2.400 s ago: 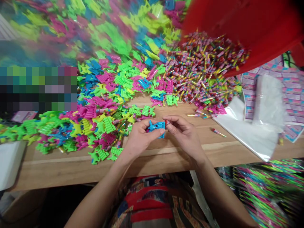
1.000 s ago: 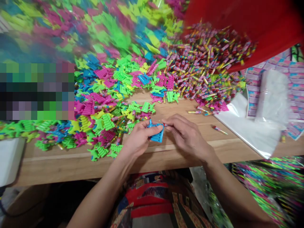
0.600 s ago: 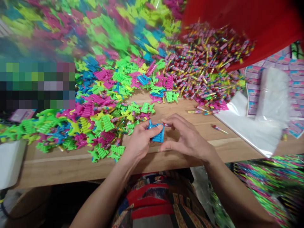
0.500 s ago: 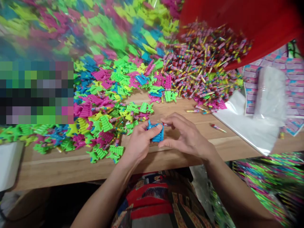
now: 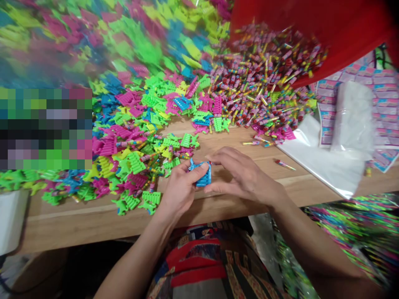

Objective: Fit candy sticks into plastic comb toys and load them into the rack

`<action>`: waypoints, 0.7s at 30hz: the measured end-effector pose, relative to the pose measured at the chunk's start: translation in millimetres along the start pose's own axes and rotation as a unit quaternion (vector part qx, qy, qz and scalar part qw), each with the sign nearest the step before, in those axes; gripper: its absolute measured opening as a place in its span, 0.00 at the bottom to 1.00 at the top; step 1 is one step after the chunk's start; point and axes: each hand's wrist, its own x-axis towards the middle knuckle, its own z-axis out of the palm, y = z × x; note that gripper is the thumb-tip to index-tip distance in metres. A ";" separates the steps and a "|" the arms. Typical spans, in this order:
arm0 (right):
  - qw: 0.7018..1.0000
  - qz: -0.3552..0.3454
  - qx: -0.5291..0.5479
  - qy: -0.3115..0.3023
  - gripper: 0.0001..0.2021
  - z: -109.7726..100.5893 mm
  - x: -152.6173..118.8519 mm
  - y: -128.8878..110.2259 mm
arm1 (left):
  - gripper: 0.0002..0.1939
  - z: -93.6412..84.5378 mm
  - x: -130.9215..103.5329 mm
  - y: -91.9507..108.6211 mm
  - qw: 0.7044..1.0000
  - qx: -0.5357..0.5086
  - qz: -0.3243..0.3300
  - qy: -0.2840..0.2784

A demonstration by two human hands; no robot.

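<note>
My left hand [image 5: 181, 187] pinches a blue plastic toy piece [image 5: 203, 176] with ridged slots, the thumb lying across its top. At that piece's upper right corner, my right hand [image 5: 238, 176] has its curved fingers around the end of a small tube, mostly hidden; a bit of red shows at the fingertips. The right thumb is apart from the index finger, by the piece's lower edge. Left of my hands lies a heap of similar green toy pieces [image 5: 135, 162], mixed with pink, blue and yellow ones. A loose small tube [image 5: 285, 165] rests on the wooden table [image 5: 249, 209] to the right.
A large pile of small pink-and-yellow tubes [image 5: 249, 91] lies at the back, beside red sheeting [image 5: 296, 25]. Clear plastic bags [image 5: 353, 120] sit on printed label sheets [image 5: 386, 95] at the right. Below the table's right edge are bagged colourful items [image 5: 358, 236]. A white container [image 5: 12, 220] stands at the left.
The view has shifted slightly. My right fingertips are closer to the blue toy piece, and less of the small tube shows between them and its corner.
</note>
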 end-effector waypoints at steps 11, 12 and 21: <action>1.000 -0.006 -0.014 0.006 0.26 0.0 0.2 -2.4 | 0.19 2.2 0.1 -3.6 0.999 -0.019 0.021 0.018; 1.000 -0.005 -0.014 0.008 0.26 0.0 0.2 -2.5 | 0.19 2.5 -0.2 -4.6 0.999 -0.015 0.029 0.023; 1.000 -0.003 -0.017 0.018 0.22 2.7 -1.4 -1.9 | 0.17 2.6 -2.2 -9.2 0.997 0.023 0.069 0.021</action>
